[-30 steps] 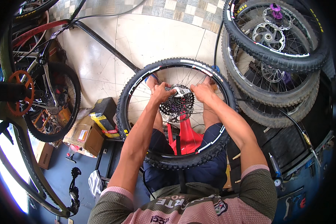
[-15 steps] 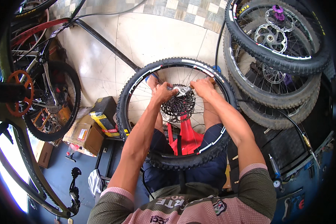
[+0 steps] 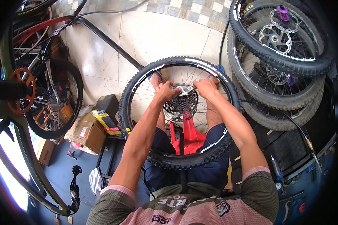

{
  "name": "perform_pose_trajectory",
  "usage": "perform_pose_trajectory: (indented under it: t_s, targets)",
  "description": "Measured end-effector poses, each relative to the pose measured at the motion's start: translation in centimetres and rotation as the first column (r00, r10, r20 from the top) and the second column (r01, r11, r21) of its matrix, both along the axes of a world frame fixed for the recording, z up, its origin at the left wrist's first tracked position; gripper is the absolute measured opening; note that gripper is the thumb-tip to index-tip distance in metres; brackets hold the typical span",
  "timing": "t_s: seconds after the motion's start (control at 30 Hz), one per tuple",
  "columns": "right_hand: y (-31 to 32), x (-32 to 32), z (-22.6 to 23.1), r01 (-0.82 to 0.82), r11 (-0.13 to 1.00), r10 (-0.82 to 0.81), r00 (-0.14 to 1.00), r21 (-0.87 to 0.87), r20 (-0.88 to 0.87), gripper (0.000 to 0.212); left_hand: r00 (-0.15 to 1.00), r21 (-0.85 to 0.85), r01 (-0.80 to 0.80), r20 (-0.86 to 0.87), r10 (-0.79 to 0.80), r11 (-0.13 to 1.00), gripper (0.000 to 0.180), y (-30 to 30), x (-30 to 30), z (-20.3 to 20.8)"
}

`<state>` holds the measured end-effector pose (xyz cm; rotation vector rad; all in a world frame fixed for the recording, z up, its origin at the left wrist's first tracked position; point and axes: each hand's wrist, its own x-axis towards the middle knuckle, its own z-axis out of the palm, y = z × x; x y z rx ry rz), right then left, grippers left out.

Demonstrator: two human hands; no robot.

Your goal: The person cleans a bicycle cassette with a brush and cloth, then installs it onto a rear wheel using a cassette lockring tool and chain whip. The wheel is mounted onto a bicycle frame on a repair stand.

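Note:
A bicycle wheel with a knobby black tyre [image 3: 187, 164] lies across my thighs, its cassette [image 3: 181, 107] of dark sprockets facing up at the hub. A silver toothed part [image 3: 186, 90] shows at the cassette's far side. My left hand [image 3: 164, 92] is closed on the cassette's far left edge, thumb against the silver part. On the far right side, my right hand [image 3: 206, 88] has its fingers curled, with thumb and forefinger at the rim of the silver part. The fingertips of both hands are partly hidden.
Below the wheel is something red [image 3: 190, 137] between my legs. Several wheels with brake discs [image 3: 275, 38] are stacked at far right. Boxes [image 3: 87, 134] and bicycles stand left, with a green frame [image 3: 24, 142] close by. A dark tube [image 3: 110, 45] reaches toward the wheel.
The whole view has shifted slightly. Both hands stay at the cassette's far side, and the silver part between them looks slightly turned.

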<state>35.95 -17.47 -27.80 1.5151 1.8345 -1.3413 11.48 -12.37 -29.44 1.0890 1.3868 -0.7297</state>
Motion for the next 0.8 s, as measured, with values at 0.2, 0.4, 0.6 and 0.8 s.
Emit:
perform_pose_trajectory:
  t_s: [0.2,0.4,0.6,0.8]
  targets:
    - [-2.8,-2.9,5.1,-0.075,0.988,0.075,0.997,-0.136,-0.006,0.022,1.0,0.022,0.019,-0.018,-0.019,1.0,0.076,-0.9,-0.5,-0.4]
    - [1.0,-1.6,6.1,-0.153,0.88,0.06,0.975,-0.449,-0.215,0.03,0.999,0.031,0.03,-0.015,-0.029,0.999,0.077,-1.2,-0.6,-0.3]
    - [-0.6,-0.6,-0.8,-0.04,0.996,0.04,0.999,-0.077,0.002,0.022,0.996,0.063,0.075,0.047,-0.078,0.995,0.078,-2.0,-0.2,-1.1]
    - [-1.1,-5.3,8.8,0.088,0.915,-0.135,0.986,-0.393,-0.094,0.041,1.0,0.024,0.013,0.007,-0.013,1.0,0.076,-0.9,-0.1,-0.5]
